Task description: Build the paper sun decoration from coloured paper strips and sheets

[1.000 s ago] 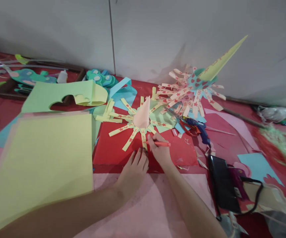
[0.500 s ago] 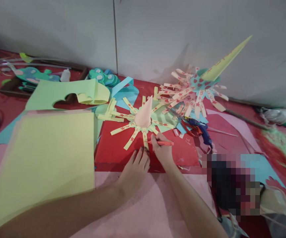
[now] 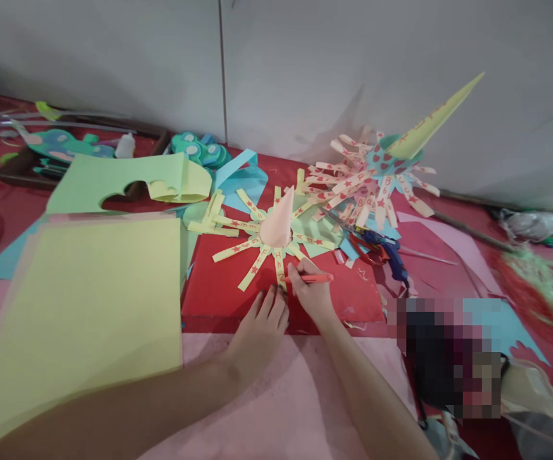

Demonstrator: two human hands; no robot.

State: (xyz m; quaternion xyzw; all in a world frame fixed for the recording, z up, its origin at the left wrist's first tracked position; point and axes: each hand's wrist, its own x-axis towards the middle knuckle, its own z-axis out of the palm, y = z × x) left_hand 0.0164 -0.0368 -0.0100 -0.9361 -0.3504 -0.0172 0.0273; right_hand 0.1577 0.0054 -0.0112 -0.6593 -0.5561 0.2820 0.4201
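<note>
A paper craft [image 3: 267, 237] with a pink cone in its middle and pale yellow strips fanning out lies on a red board [image 3: 219, 281]. Red letters and stars mark several strips. My right hand [image 3: 311, 291] grips a red marker pen [image 3: 315, 278], its tip at the strip [image 3: 280, 271] that points toward me. My left hand [image 3: 264, 316] rests with fingers stretched forward, fingertips at the lower end of that same strip. Beyond the craft, to the right, stands a similar one [image 3: 386, 166] with a tall yellow cone and many lettered strips.
Large pale yellow paper sheets [image 3: 108, 287] lie at left, beside a cut green sheet [image 3: 118, 179]. A dark tray [image 3: 22, 176] holds a white bottle [image 3: 126, 145]. At right are a blue glue gun [image 3: 394, 255], scissors [image 3: 348, 223] and a blurred-out area. A grey wall [image 3: 305, 64] stands behind.
A red mark on the strip facing me has grown into a fuller star-like shape under the marker. Both hands stay almost in place; the view shifts slightly.
</note>
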